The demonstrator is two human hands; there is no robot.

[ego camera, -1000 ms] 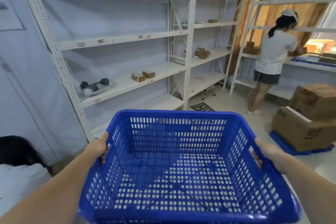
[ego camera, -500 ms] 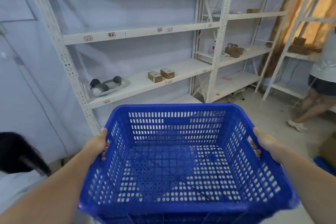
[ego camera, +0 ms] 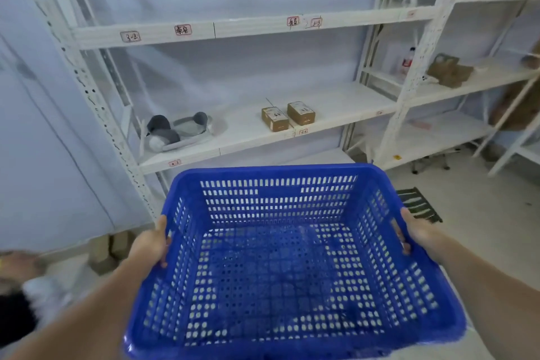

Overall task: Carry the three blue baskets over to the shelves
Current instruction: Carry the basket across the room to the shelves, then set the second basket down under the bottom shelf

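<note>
I hold a blue perforated plastic basket (ego camera: 280,184) in front of me, empty inside, tilted slightly down to the left. My left hand (ego camera: 152,242) grips its left rim and my right hand (ego camera: 418,234) grips its right rim. More than one basket may be nested here; I cannot tell. The white metal shelves (ego camera: 251,131) stand just beyond the basket's far edge, with a middle shelf at about basket height.
On the middle shelf lie grey slippers (ego camera: 178,131) and two small brown boxes (ego camera: 287,117). A further shelf bay at the right holds brown cartons (ego camera: 448,71) and a bottle (ego camera: 407,61). A dark mat (ego camera: 418,203) lies on the floor. A person's blurred hand (ego camera: 17,264) shows at lower left.
I have moved closer to the shelves and turned left; the shelf bay now fills the view. The person at the right has left the view. Both hands keep their grip.
</note>
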